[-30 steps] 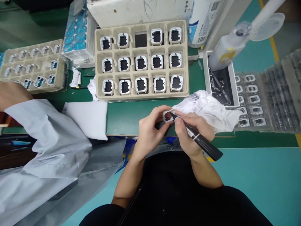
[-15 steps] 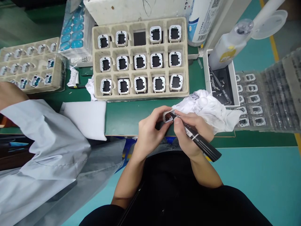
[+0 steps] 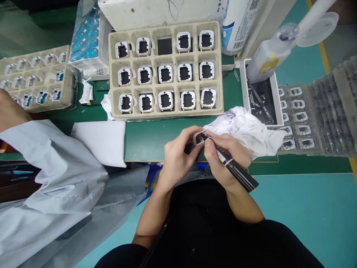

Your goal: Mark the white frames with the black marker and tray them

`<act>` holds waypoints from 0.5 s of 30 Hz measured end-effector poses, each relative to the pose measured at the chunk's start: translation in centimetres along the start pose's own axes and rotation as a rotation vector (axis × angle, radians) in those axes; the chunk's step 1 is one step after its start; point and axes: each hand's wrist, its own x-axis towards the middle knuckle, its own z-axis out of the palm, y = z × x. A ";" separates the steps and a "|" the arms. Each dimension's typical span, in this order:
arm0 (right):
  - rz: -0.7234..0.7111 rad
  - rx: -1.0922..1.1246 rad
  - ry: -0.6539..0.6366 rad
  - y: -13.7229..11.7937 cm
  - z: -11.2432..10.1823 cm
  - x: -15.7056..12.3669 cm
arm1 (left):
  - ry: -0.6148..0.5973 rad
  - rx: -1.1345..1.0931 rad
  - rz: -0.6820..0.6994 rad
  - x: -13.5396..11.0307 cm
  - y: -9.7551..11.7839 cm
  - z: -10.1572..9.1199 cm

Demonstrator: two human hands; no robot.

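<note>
My left hand point(image 3: 177, 158) is closed around a small white square frame point(image 3: 198, 139), held just above the near edge of the green mat point(image 3: 150, 139). My right hand point(image 3: 223, 158) grips a black marker point(image 3: 232, 168) like a pen, its tip touching the frame's inside. Both hands meet beside a crumpled white cloth point(image 3: 245, 130). Behind them stands a cardboard tray point(image 3: 166, 111) with several of the same white frames in its cells; one top-row cell point(image 3: 164, 46) holds no frame.
A co-worker's grey sleeve point(image 3: 52, 175) fills the left. A second cardboard tray point(image 3: 36, 80) lies far left, clear plastic trays of frames point(image 3: 312, 119) at right. A white box point(image 3: 260, 98), a bottle point(image 3: 267, 56) and white paper point(image 3: 103, 139) also lie on the bench.
The marker's rear end has swung slightly left and down; the hands stay together on the frame. The view shifted a little.
</note>
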 end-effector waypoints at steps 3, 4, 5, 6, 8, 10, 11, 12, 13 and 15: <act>0.006 0.026 0.016 0.0 0.1 0.1 | 0.023 -0.006 0.006 -0.1 0.0 0.1; 0.004 0.025 0.020 0.0 0.2 0.1 | 0.031 -0.013 0.012 -0.1 0.0 0.2; 0.002 0.021 0.022 0.1 0.2 0.0 | 0.035 -0.019 0.016 -0.2 0.0 0.2; -0.001 0.012 0.020 0.1 0.1 0.0 | 0.036 -0.021 0.017 -0.2 -0.1 0.3; -0.004 -0.017 0.004 0.2 0.0 0.0 | 0.032 -0.013 0.010 -0.3 -0.1 0.3; -0.014 -0.045 -0.009 0.2 -0.1 -0.1 | 0.025 -0.005 0.003 -0.2 -0.1 0.3; -0.025 -0.052 -0.014 0.3 -0.2 -0.1 | 0.025 -0.007 0.007 -0.2 -0.1 0.3; -0.036 -0.054 -0.015 0.3 -0.3 -0.1 | 0.027 -0.014 0.015 -0.2 -0.1 0.2; -0.045 -0.052 -0.017 0.3 -0.3 -0.2 | 0.029 -0.022 0.024 -0.2 -0.1 0.2; -0.052 -0.051 -0.015 0.3 -0.3 -0.2 | 0.031 -0.027 0.034 -0.2 -0.1 0.2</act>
